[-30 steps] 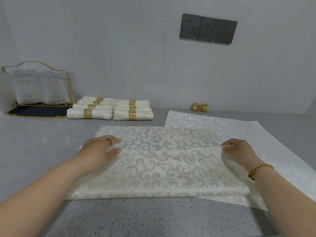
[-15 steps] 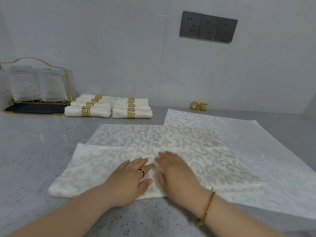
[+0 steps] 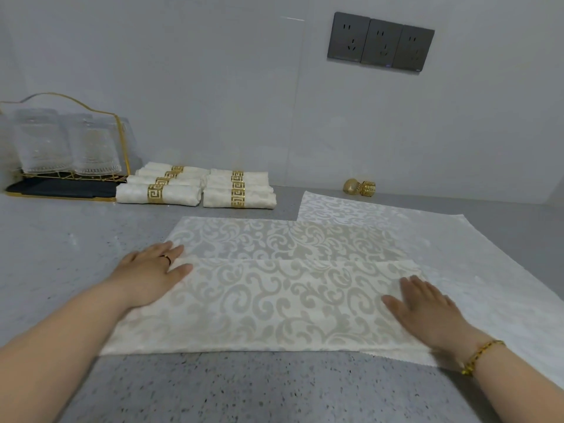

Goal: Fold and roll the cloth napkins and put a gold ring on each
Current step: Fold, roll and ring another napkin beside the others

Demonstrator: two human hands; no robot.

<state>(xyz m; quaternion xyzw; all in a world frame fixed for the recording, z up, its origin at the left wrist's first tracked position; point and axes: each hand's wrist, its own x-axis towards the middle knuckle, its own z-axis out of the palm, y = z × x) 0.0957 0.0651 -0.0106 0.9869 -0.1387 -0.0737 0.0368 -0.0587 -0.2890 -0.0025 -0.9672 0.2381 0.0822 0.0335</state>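
Both hands have slid apart from the middle of the fold, where they lay side by side half a second ago, out to its two ends. The left hand (image 3: pixel 152 276) lies flat, fingers straight, on the 9 o'clock end of the napkin (image 3: pixel 274 303), fingertips at the folded edge. The right hand (image 3: pixel 427 312) lies flat and spread on the 3 o'clock end. Neither grips anything; both only press. The napkin lies mid-bench (image 3: pixel 274 392), its near part turned up over the rest, a single-layer strip left showing at 12 o'clock. It looks light, soft and limp, probably a little slick on the smooth top, so a crease should hold only where it is pressed. The safest hold is likely a pinch through both layers at the two ends of the folded edge. Under it, reaching out toward 2 o'clock, a second napkin (image 3: pixel 457 239) lies open and flat. At 1 o'clock, by the wall, sit what seem to be two loose gold rings (image 3: pixel 360 187). At 11 o'clock lie the rolled napkins (image 3: pixel 195 187), in two batches, each banded in gold. At 10 o'clock a gold wire rack (image 3: pixel 122 141) holds clear glasses (image 3: pixel 61 145), above a dark tray (image 3: pixel 61 190).
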